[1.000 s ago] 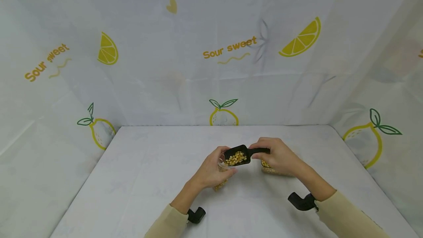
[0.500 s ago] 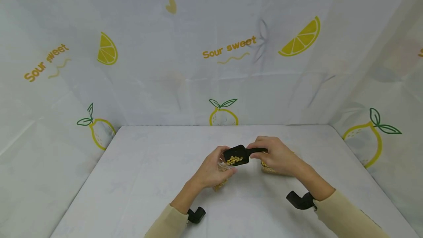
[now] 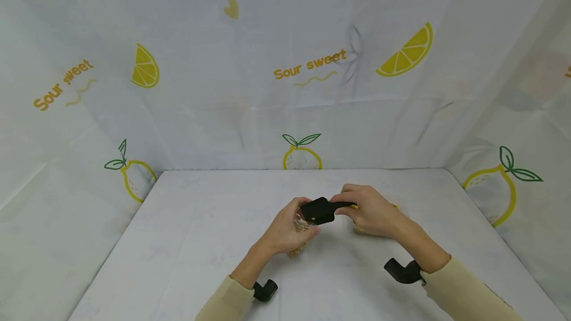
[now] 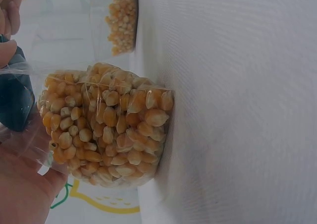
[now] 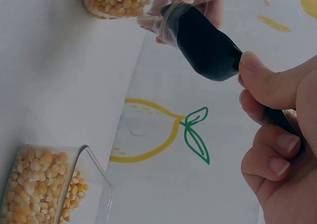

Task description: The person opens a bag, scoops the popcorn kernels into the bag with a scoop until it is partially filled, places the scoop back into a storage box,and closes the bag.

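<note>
My left hand (image 3: 285, 229) grips the upper part of a clear plastic bag (image 4: 109, 130) and keeps its mouth spread. Corn kernels fill the lower part of the bag, which stands on the white table. In my right hand (image 3: 372, 214) is the handle of a black scoop (image 3: 318, 211), pinched between thumb and curled fingers. The scoop's front end is tipped down inside the bag's mouth. One kernel shows in the scoop in the head view. A clear plastic container (image 5: 99, 167) with more corn kernels stands under my right hand, which partly hides it in the head view.
The white table (image 3: 200, 222) ends at a back edge against a white curtain (image 3: 214, 128) printed with lemons. A black curved fitting is strapped at each wrist, the right one (image 3: 403, 270) hanging over the table.
The scoop has tilted further toward the bag, and the kernels in it have slid out except for one. My right hand has shifted slightly left. The left hand has stayed in place.
</note>
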A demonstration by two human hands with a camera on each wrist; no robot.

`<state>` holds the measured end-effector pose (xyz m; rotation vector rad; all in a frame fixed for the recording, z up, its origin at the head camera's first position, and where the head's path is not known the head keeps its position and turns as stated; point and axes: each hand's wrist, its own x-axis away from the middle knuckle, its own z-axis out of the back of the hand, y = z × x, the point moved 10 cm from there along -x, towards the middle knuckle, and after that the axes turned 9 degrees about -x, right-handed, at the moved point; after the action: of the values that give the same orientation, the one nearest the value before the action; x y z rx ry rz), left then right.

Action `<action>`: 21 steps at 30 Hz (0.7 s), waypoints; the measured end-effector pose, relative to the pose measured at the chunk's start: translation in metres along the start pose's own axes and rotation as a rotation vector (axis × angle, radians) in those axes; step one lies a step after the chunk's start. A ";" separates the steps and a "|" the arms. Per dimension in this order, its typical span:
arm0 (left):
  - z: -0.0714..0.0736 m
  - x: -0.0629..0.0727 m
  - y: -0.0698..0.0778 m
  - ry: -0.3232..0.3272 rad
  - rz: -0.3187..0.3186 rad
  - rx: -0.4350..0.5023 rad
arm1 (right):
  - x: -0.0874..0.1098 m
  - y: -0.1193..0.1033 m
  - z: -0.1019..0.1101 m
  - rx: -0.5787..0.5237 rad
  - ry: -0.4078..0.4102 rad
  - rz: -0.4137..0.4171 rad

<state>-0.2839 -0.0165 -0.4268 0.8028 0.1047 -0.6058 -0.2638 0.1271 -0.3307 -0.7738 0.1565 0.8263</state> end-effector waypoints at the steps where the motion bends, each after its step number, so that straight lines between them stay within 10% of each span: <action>1: 0.000 0.000 0.000 -0.001 0.001 0.000 | 0.000 0.000 0.000 0.003 -0.001 -0.001; 21: 0.002 0.001 0.003 0.006 -0.015 0.019 | 0.016 0.026 0.014 -0.101 0.061 -0.121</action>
<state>-0.2819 -0.0163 -0.4236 0.8230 0.1111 -0.6193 -0.2736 0.1569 -0.3418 -0.8950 0.1212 0.7001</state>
